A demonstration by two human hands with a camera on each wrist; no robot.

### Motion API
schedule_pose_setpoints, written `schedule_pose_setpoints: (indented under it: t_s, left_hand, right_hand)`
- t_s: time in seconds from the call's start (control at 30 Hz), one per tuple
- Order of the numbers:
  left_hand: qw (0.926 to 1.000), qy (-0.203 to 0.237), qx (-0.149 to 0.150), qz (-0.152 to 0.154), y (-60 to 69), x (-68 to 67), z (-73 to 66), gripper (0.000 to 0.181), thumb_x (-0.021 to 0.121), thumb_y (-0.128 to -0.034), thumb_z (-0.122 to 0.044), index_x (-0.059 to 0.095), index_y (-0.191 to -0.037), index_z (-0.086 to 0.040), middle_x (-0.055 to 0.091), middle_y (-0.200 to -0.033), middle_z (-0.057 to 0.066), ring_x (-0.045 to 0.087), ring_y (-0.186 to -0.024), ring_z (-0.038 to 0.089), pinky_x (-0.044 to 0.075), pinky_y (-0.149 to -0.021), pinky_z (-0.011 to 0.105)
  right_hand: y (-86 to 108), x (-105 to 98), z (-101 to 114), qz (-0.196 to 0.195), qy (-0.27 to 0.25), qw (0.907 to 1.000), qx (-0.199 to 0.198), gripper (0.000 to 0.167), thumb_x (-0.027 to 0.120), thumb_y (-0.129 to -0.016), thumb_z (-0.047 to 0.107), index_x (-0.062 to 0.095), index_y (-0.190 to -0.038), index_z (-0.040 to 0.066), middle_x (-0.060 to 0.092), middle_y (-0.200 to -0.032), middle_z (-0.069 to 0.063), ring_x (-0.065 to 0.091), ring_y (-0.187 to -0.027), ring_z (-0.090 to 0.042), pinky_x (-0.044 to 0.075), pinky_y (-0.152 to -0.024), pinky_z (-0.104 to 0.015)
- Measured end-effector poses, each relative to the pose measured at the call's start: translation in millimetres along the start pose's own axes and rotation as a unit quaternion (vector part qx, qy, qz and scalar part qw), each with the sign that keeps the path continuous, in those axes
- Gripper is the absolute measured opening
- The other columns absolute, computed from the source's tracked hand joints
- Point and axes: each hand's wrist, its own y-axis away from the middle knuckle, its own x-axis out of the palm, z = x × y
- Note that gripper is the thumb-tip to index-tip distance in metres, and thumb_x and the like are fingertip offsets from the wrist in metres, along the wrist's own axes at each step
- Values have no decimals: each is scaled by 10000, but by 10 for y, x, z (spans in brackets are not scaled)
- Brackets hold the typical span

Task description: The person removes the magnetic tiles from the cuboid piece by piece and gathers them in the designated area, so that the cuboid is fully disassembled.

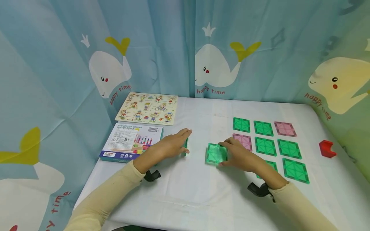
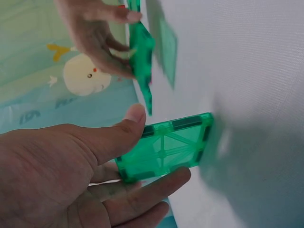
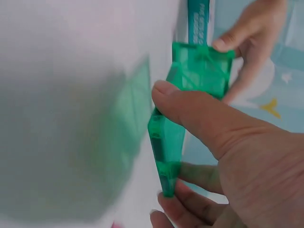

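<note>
My left hand (image 1: 170, 146) holds a green square magnetic tile (image 2: 164, 149) upright between thumb and fingers, its lower edge at or close to the white tabletop. Only a thin strip of that tile shows past the hand in the head view. A second green magnetic tile (image 1: 216, 154) is pinched along its right side by my right hand (image 1: 238, 155). It hovers roughly flat just above the table and casts a green-tinted shadow (image 3: 135, 104). A gap separates the two held tiles in the head view.
Right of my hands, several green tiles (image 1: 264, 146) and two pink tiles (image 1: 285, 129) lie in spaced rows. Farther right sits a red piece (image 1: 327, 149). At the left are a boxed bead toy (image 1: 131, 141) and a picture puzzle board (image 1: 147, 109). Whale-print curtains (image 1: 167, 48) hang behind the table.
</note>
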Motion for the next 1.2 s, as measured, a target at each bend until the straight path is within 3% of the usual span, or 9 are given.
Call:
schedule_pose_setpoints:
  t_s: [0.1,0.3,0.47,0.57,0.63,0.8,1.0,1.2]
  left_hand:
    - [10000,0,14,0,12,-10,0,837,656,-1059,-334,182,-1696,-67,180,-1760,136,492,-1467,339,492,-1125,462]
    - [10000,16,-7,40,12,-18,3,831,651,-1063,-330,181,-1696,-67,181,-1758,137,505,-1454,338,504,-1107,461]
    - [10000,24,18,48,0,-13,0,842,658,-1058,-338,182,-1695,-61,186,-1759,124,439,-1507,323,474,-1146,481]
    - [10000,12,20,54,-2,-9,-1,840,658,-1059,-336,181,-1695,-61,187,-1759,119,467,-1486,317,491,-1127,462]
    - [10000,-7,24,56,-3,-10,-6,840,657,-1060,-336,180,-1695,-63,188,-1758,123,500,-1456,315,509,-1102,450]
    - [10000,-21,21,81,-2,-12,-21,842,655,-1061,-341,175,-1698,-72,183,-1759,124,572,-1374,320,539,-1043,430]
    - [10000,-5,14,68,11,-10,-19,834,643,-1067,-351,172,-1700,-80,174,-1761,130,447,-1503,329,490,-1125,479]
    - [10000,66,-33,43,4,-2,-7,829,647,-1065,-342,181,-1698,-79,179,-1758,144,614,-1318,344,560,-963,420]
  right_hand:
    - [195,-66,-94,-87,-91,9999,50,795,910,-858,292,541,-1500,3,511,-1355,-201,532,-1219,-366,574,-937,-524]
    - [453,-86,-255,-290,27,9996,-18,801,927,-830,301,568,-1477,-4,534,-1277,-166,513,-1144,-312,560,-853,-454]
    - [551,-55,-350,-327,22,9993,152,885,938,-809,348,508,-1524,52,542,-1324,-180,510,-1206,-375,538,-910,-583]
    - [578,-26,-395,-412,-41,9990,173,897,941,-803,365,477,-1528,113,533,-1386,-207,495,-1267,-439,492,-939,-690]
    - [594,-3,-419,-503,-13,9987,117,810,946,-798,351,532,-1462,142,550,-1387,-201,500,-1267,-446,462,-942,-720]
    - [628,56,-462,-629,283,9976,107,567,951,-786,341,661,-1251,198,597,-1304,-175,523,-1197,-427,416,-902,-715]
    - [599,65,-431,-616,361,9970,283,547,952,-767,420,689,-1203,220,568,-1360,-204,492,-1246,-464,382,-906,-695]
    - [420,41,-302,-962,421,9944,-150,494,925,-825,356,701,-1211,144,602,-1291,-160,539,-1208,-389,409,-890,-608]
